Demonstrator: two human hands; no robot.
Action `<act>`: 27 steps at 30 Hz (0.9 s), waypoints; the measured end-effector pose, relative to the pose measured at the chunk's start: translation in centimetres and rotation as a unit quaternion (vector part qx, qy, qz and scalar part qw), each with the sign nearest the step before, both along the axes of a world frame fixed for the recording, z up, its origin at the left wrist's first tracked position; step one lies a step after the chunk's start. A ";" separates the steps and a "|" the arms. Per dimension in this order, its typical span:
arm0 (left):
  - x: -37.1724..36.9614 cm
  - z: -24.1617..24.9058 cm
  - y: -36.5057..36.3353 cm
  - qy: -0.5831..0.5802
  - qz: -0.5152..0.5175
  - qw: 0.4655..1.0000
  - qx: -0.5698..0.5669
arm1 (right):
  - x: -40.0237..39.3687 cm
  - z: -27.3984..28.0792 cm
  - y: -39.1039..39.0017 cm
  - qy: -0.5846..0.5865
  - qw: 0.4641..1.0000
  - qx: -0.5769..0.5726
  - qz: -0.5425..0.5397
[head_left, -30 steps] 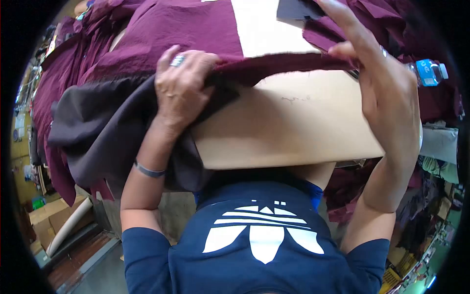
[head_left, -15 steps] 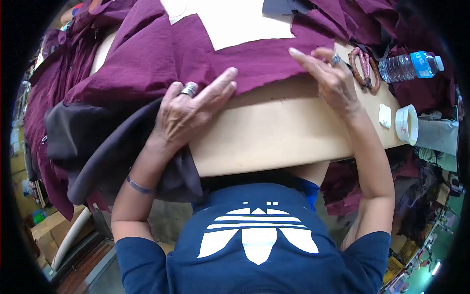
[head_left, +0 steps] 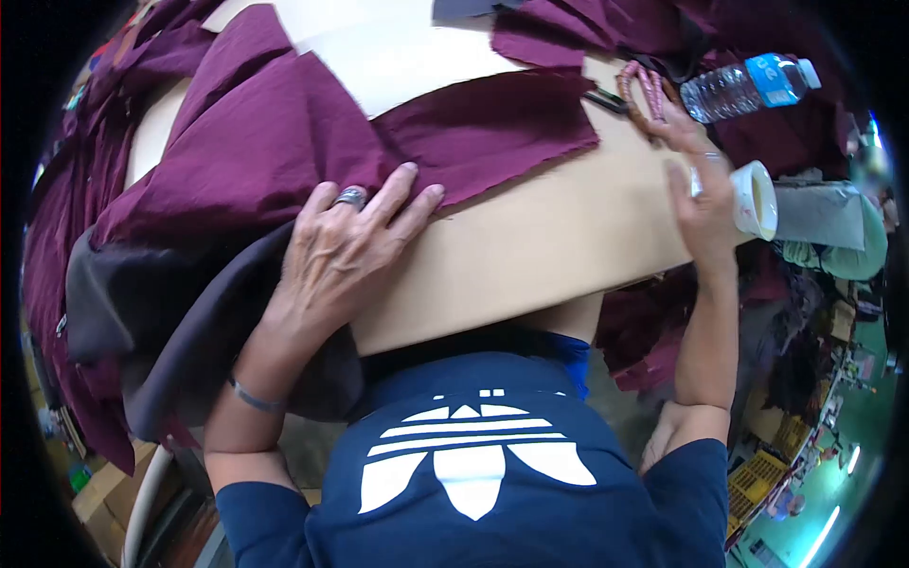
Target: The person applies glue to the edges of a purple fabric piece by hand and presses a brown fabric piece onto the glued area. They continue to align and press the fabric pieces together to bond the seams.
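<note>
Left hand: left hand (head_left: 346, 251) lies flat, fingers spread, grasping nothing, pressing the maroon fabric (head_left: 312, 151) down near the frame's centre-left.
Right hand: right hand (head_left: 705, 204) at the right edge of the tabletop (head_left: 540, 246), fingers loosely extended beside the white cup (head_left: 757, 199); whether it grips anything I cannot tell.
Fabric place: spread over the tabletop's upper left, one flap reaching toward the centre, its frayed edge just beyond the left fingertips.
Handling: looks light, soft and limp, likely to wrinkle and slide; best pinched at the free cut edge or a corner.
Beneath: dark grey cloth (head_left: 180, 303) hanging off the lower left.
Nearby: water bottle (head_left: 748, 85) lying upper right, scissors (head_left: 639, 95) beside it.
</note>
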State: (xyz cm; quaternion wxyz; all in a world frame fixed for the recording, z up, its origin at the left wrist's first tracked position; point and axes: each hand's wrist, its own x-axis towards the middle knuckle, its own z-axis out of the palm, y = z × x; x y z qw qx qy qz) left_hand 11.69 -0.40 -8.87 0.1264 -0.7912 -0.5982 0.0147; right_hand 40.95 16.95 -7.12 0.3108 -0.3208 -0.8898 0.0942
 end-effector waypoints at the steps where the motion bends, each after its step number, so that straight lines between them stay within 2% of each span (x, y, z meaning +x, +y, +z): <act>1: 0.0 0.0 0.0 -0.016 0.001 1.000 -0.001 | 1.8 1.4 0.3 0.022 0.998 -0.037 -0.052; 2: -0.1 -0.1 0.0 -0.030 0.003 1.000 -0.003 | 3.7 2.9 0.7 0.046 0.991 -0.074 -0.104; 4: -0.1 -0.2 0.1 -0.039 0.001 0.999 0.005 | 7.8 5.6 1.5 -0.090 0.976 -0.033 -0.197; 5: -0.1 -0.2 0.1 -0.035 0.003 0.999 0.005 | 10.4 5.9 2.3 -0.194 0.954 -0.007 -0.230; 6: -0.1 -0.1 0.2 -0.032 0.007 0.999 0.005 | 11.7 6.2 2.5 -0.242 0.934 -0.036 -0.260; 11: 0.0 0.1 0.4 -0.028 -0.007 0.999 0.019 | 15.7 4.9 3.8 -0.339 0.889 -0.085 -0.295; 20: -0.2 0.0 0.4 -0.025 -0.015 0.999 0.017 | 17.7 2.4 6.5 -0.356 0.880 -0.129 -0.286; 23: -0.1 0.0 0.4 -0.025 -0.015 0.999 0.019 | 17.6 3.1 5.9 -0.259 0.915 -0.111 -0.289; 26: -0.1 0.1 0.4 -0.025 -0.014 1.000 0.012 | 16.8 4.7 4.4 -0.227 0.932 -0.058 -0.277; 27: -0.1 0.1 0.4 -0.026 -0.015 0.999 0.012 | 16.7 4.7 3.7 -0.264 0.921 -0.050 -0.283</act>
